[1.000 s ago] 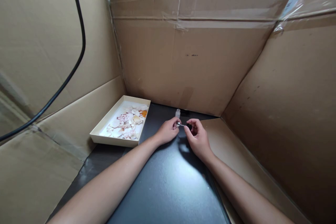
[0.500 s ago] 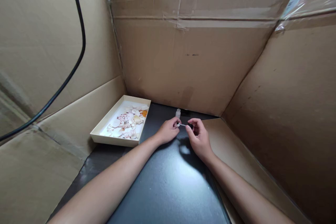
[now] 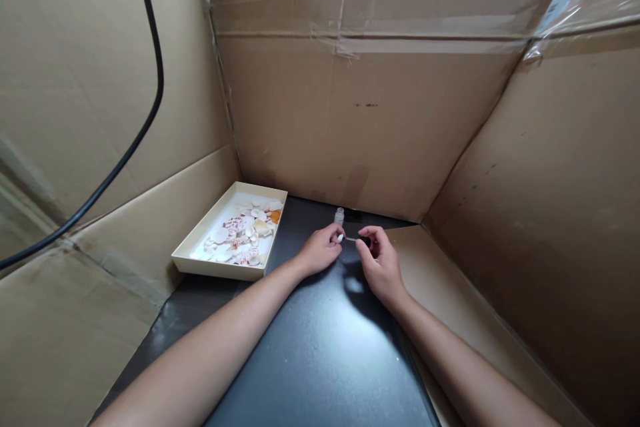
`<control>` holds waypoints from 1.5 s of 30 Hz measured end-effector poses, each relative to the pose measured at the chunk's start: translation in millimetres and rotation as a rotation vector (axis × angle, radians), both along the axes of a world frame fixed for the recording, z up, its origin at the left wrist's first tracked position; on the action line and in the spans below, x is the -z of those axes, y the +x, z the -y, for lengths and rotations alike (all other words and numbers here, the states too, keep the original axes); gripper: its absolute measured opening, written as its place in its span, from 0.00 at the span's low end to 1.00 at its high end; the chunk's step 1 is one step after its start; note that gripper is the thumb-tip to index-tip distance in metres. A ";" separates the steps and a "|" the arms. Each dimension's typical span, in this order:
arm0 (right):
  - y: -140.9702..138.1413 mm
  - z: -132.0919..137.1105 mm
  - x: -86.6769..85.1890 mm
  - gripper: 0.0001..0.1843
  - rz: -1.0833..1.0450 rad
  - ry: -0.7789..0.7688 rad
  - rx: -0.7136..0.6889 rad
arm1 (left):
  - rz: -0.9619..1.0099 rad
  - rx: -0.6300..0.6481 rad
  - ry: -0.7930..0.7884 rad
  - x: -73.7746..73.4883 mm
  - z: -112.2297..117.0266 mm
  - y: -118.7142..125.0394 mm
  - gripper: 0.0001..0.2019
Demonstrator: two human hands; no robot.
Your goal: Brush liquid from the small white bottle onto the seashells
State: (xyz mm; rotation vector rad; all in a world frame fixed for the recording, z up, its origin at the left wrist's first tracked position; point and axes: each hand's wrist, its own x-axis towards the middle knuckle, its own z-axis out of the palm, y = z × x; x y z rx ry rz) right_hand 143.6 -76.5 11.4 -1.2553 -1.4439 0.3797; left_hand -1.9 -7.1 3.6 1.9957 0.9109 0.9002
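Left hand (image 3: 321,251): fingertips pinched on small white object (image 3: 341,238); right hand (image 3: 379,264): half-curled, gripping dark-handled thin applicator (image 3: 351,239), tip towards object, contact unclear; small clear bottle (image 3: 339,215): just beyond left hand; shell tray (image 3: 218,267): to its left

Beyond the left hand (image 3: 320,251) and right hand (image 3: 379,265) stands a brown cardboard back wall (image 3: 380,133), crossed by a crease and strips of clear tape (image 3: 440,47). Left of the left hand rises a paler left wall (image 3: 95,47), also cardboard, with a black cable (image 3: 159,67) curving in front of it. Right of the right hand is the right wall (image 3: 560,200) — cardboard again, darker low down. Beneath both hands lies a dark table (image 3: 300,367), a bright patch of light (image 3: 367,300) shining nearer than they are — and beside the right hand, a flat cardboard sheet (image 3: 433,273).
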 end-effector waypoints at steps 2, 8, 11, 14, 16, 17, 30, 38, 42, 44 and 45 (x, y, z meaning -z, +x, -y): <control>-0.1 0.0 0.1 0.09 -0.008 -0.001 -0.032 | 0.003 0.005 -0.001 1.1 -0.7 0.2 0.07; -1.0 0.0 -0.3 0.09 0.011 -0.008 0.000 | 0.010 0.006 -0.007 2.3 -1.4 0.6 0.07; -1.1 0.1 -0.5 0.09 0.004 -0.018 -0.044 | 0.014 0.011 0.001 1.9 -1.1 0.5 0.06; -0.9 0.2 -0.6 0.09 0.035 -0.024 -0.007 | 0.008 0.003 0.007 1.8 -1.1 0.4 0.06; -0.8 0.4 -0.9 0.08 0.026 -0.010 0.017 | 0.006 0.000 0.006 2.3 -1.4 0.5 0.07; -0.8 0.4 -1.0 0.08 0.013 -0.002 0.008 | 0.008 0.003 0.005 2.7 -1.7 0.6 0.07; -1.5 0.7 -1.1 0.09 0.013 -0.020 -0.043 | 0.018 0.009 0.009 4.2 -2.7 0.4 0.06; -1.9 0.7 -1.4 0.09 0.009 -0.016 -0.027 | -0.005 0.001 0.004 2.2 -2.0 0.2 0.07; -1.9 0.8 -1.6 0.09 0.018 -0.010 -0.017 | -0.011 -0.003 -0.009 1.0 -0.9 0.2 0.07; -1.8 1.0 -2.2 0.09 0.019 -0.006 0.008 | -0.012 -0.003 -0.008 0.8 -0.7 0.2 0.06; -1.7 1.1 -2.4 0.09 0.011 -0.004 0.002 | -0.012 0.000 -0.005 0.9 -0.7 0.2 0.07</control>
